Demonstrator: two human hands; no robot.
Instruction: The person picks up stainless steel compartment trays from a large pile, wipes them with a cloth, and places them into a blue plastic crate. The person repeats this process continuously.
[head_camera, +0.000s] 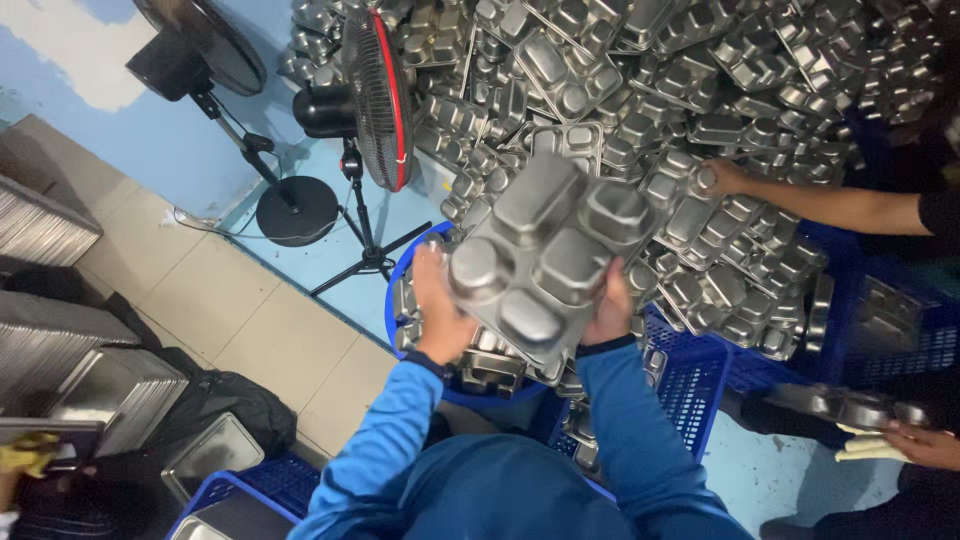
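I hold a steel compartment tray (553, 262) upside down in front of me, its moulded pockets bulging up. My left hand (437, 310) grips its left edge and my right hand (609, 312) grips its right edge. Both arms wear blue sleeves. Beneath the tray stands a blue plastic crate (690, 385) with several more steel trays in it. Behind it rises a big heap of the same trays (640, 90).
Another person's arm (800, 200) reaches into the heap from the right, and a second hand (925, 440) at lower right holds a tray. Two standing fans (375, 100) stand on the blue floor at left. Stacks of flat steel lids (110, 385) lie at lower left.
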